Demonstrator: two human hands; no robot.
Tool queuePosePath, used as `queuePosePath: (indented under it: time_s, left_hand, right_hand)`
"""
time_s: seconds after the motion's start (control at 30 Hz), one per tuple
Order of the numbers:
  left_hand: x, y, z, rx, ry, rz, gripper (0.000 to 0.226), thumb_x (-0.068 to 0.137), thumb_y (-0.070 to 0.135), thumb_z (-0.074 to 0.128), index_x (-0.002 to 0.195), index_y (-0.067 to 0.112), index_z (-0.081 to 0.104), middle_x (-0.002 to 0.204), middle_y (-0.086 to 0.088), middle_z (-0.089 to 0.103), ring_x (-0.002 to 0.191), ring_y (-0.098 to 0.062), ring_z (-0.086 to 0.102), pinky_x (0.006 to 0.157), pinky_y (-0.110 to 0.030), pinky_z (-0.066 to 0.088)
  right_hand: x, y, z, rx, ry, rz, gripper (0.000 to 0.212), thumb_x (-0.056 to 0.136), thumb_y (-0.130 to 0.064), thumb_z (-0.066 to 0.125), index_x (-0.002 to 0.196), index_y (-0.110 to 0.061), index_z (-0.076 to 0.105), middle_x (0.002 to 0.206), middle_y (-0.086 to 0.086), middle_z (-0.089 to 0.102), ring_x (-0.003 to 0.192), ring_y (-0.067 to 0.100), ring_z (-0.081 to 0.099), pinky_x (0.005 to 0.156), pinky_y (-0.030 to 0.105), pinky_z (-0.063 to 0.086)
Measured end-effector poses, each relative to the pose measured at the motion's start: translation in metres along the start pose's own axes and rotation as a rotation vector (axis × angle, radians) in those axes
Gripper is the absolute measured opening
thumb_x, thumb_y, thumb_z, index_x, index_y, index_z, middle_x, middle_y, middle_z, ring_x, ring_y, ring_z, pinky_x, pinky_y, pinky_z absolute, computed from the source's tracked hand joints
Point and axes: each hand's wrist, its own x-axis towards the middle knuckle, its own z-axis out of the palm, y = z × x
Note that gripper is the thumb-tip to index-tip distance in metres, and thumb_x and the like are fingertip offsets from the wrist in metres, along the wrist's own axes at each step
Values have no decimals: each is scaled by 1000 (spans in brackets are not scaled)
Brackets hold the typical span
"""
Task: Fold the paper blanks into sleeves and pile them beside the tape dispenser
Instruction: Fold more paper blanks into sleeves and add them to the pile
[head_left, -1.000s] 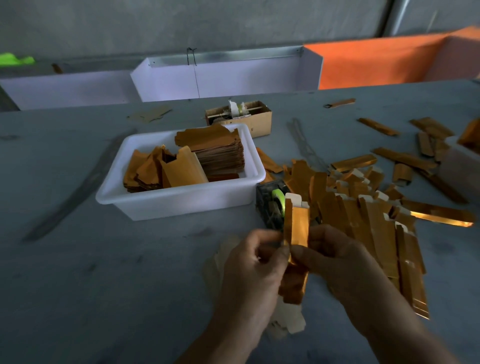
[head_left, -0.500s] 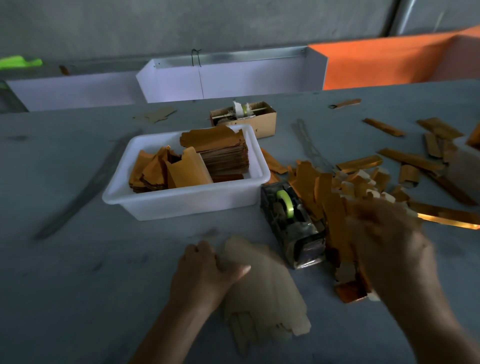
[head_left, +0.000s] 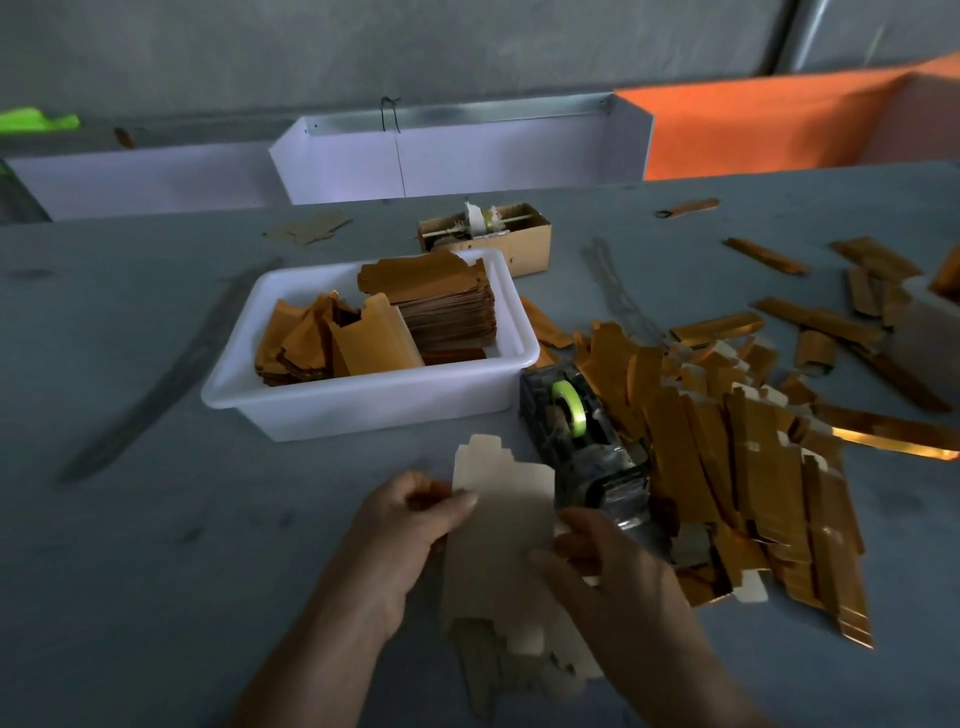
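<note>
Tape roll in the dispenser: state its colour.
Bright lime green tape roll, seen in the head view.

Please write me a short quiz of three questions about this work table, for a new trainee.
1. True or false: the tape dispenser stands inside the white tub.
2. Which hands hold the pale paper blank? A) left only B) right only C) both
3. Fill in: the pile of folded gold sleeves lies on the ___ side of the dispenser.

Key: 1 false, it stands on the table beside the tub. 2 C, left hand and right hand. 3 right.
</note>
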Motion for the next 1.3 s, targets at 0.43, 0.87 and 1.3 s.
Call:
queuePosePath:
  time_s: [0.43, 0.87, 1.3]
  left_hand:
    - [-29, 0, 27, 8, -72, 44, 18, 79, 19, 76, 96, 20, 71, 84, 3, 76, 81, -13, 71, 70, -28, 53]
    - [-33, 3, 37, 33, -42, 112, 16, 77, 11, 71, 81, 27, 74, 73, -2, 74, 69, -20, 70, 58, -35, 55]
    - [-43, 10, 28, 44, -347, 71, 16, 92, 20, 60, 95, 23, 75, 96, 0, 75, 94, -15, 70, 91, -37, 52]
  right_hand:
    - [-3, -5, 1, 333, 73, 24, 15, 84, -23, 67, 78, -35, 60, 71, -14, 66, 70, -4, 59, 56, 12, 46]
    - [-13, -17, 5, 195, 259, -209, 23, 78, -55, 54, 86, -35, 45, 67, -8, 64, 64, 2, 63, 59, 22, 54]
    - [-4, -10, -10, 214, 198, -76, 18, 76, -47, 62, 82, -34, 51, 77, -9, 64, 74, 4, 62, 67, 23, 52]
